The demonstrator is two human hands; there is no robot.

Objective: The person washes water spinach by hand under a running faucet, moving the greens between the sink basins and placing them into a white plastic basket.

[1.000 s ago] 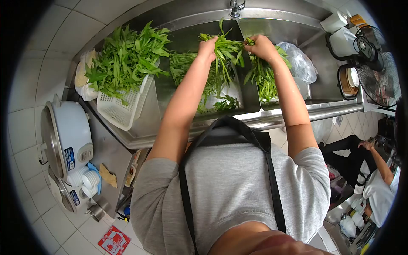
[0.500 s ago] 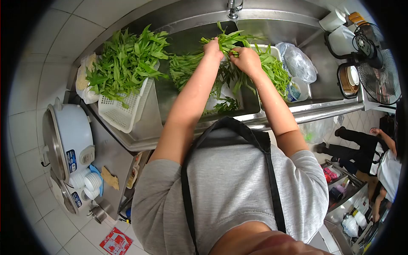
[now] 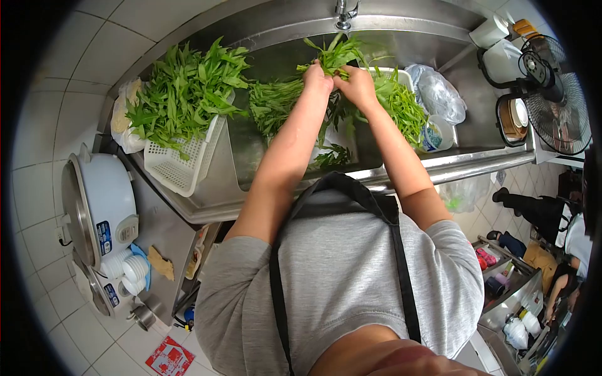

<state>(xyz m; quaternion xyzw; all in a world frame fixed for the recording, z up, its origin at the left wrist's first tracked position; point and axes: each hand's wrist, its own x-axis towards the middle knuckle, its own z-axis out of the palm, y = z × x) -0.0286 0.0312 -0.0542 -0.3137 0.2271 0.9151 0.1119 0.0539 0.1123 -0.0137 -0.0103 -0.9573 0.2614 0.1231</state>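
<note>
Over the metal sink [image 3: 254, 164] my left hand [image 3: 318, 79] is closed round a bunch of leafy greens [image 3: 337, 54], its leaves pointing toward the tap. My right hand [image 3: 357, 86] meets it from the other side, fingers pinched on the stems of the same bunch. Beneath and left of my hands, more long-stemmed greens [image 3: 273, 105] lie in the basin. Just right of my right hand, a white basket [image 3: 406, 76] holds further greens [image 3: 404, 108]. Stems between my fingers are partly hidden.
A heap of greens [image 3: 188, 94] fills a white perforated basket [image 3: 179, 166] at the left. A tap [image 3: 343, 14] stands behind the basin. Plastic bags [image 3: 440, 94], a tub [image 3: 438, 133] and a fan [image 3: 558, 94] are at the right. A rice cooker [image 3: 106, 194] stands lower left.
My hands have drawn closer together on the bunch, the right one shifting slightly left. The leaves above them have bunched up. In the background at the right, people have moved.
</note>
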